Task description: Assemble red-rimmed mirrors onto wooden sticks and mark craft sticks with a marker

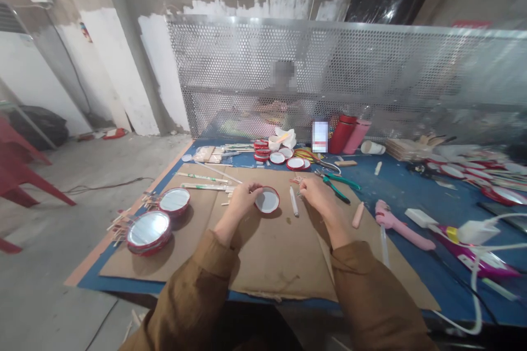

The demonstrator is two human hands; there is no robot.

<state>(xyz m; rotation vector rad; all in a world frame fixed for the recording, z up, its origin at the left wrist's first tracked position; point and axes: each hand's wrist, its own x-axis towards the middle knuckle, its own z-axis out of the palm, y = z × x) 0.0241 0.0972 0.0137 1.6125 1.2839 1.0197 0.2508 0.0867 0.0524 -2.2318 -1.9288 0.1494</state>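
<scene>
My left hand grips the edge of a small round red-rimmed lid, its pale inside tilted up toward me. My right hand is closed in a pinch; a small item shows at its fingertips, too blurred to name. Between the hands, a white tube-like stick lies on the cardboard sheet. Pliers with teal handles rest just beyond my right hand. To its right lies a short pink stick.
Stacked red-rimmed discs with sticks stand at the left. A pink glue gun and a purple power strip with white cables lie at the right. Further back are more red-rimmed lids, a red bottle and a perforated metal screen.
</scene>
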